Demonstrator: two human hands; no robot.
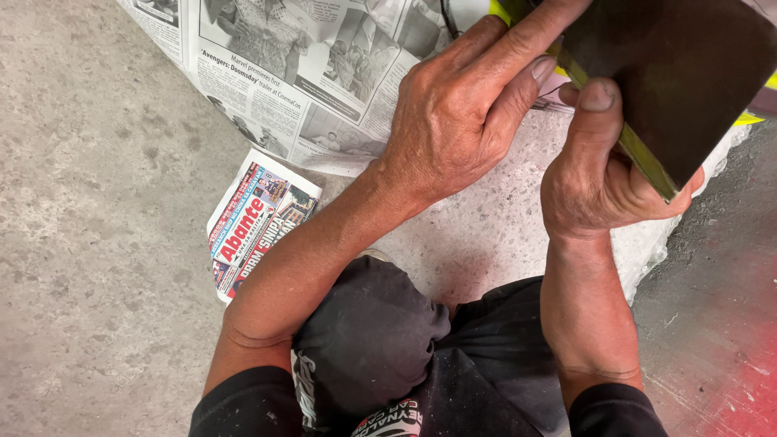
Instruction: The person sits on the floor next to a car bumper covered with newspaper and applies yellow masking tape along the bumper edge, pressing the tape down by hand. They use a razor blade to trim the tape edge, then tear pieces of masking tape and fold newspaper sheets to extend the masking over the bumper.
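Here the right hand (599,190) pinches a dark panel (688,73); left hand (461,121) fingertips press its yellowish edge strip (643,158), possibly tape. Uneven pressure could wrinkle it.

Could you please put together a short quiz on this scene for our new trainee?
1. True or false: the right hand holds the dark flat panel by its yellow-green edge.
2. What lies spread on the concrete floor under the left hand? A) a towel B) newspaper C) a tarp
3. Which hand has its fingertips on the panel's edge near the top of the picture?

Key: 1 true; 2 B; 3 the left hand.
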